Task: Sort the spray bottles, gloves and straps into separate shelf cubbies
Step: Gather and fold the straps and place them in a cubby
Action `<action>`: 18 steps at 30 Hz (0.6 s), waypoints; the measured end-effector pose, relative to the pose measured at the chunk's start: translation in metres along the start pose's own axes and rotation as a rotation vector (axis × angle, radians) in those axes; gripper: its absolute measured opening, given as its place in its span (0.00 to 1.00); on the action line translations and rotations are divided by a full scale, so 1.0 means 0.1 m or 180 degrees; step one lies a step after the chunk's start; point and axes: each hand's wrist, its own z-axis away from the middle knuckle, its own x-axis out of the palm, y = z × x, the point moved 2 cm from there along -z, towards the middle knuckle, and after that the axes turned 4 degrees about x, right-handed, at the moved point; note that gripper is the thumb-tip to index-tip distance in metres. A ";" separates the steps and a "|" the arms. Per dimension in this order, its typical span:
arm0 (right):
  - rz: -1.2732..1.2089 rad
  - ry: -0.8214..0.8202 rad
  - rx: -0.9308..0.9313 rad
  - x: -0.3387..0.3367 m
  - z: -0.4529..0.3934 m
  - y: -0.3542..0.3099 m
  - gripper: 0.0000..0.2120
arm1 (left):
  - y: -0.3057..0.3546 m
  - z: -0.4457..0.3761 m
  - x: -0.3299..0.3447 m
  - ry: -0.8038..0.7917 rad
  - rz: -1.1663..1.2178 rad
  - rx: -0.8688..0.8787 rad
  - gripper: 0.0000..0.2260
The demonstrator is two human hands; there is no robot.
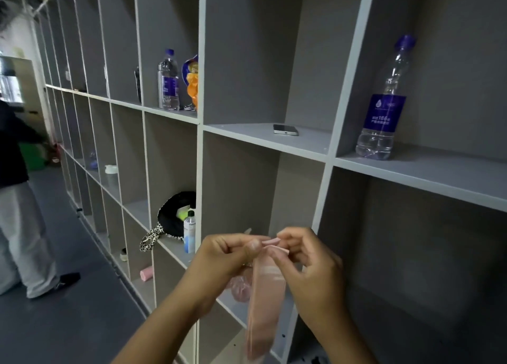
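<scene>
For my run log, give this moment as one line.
left hand + right hand: both pinch pink strap top | strap hangs | before shelf

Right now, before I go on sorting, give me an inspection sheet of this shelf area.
Surface: grey shelf unit of open cubbies.
Job's things: pink glove hanging down, pinched at its top edge by both hands.
Clutter: two water bottles, phone lying flat, black bag with a small bottle, orange packet.
Grippers: left hand and right hand both closed on the glove.
Cables: nothing seen.
Surroundings: another person standing at far left on dark floor.
</scene>
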 end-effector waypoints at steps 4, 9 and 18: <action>0.0356 0.0202 -0.0004 0.13 0.25 -0.24 0.12 | -0.02 0.27 -0.18 -0.0048 -0.0043 0.0110 0.11; -0.0533 -0.0184 0.1365 0.10 0.71 -0.26 0.14 | -0.05 0.43 -0.18 0.0035 0.0059 0.0040 0.09; -0.1526 -0.0092 0.2606 -0.30 1.80 -0.39 0.09 | 0.21 0.51 0.53 -0.0347 0.0802 -0.0158 0.09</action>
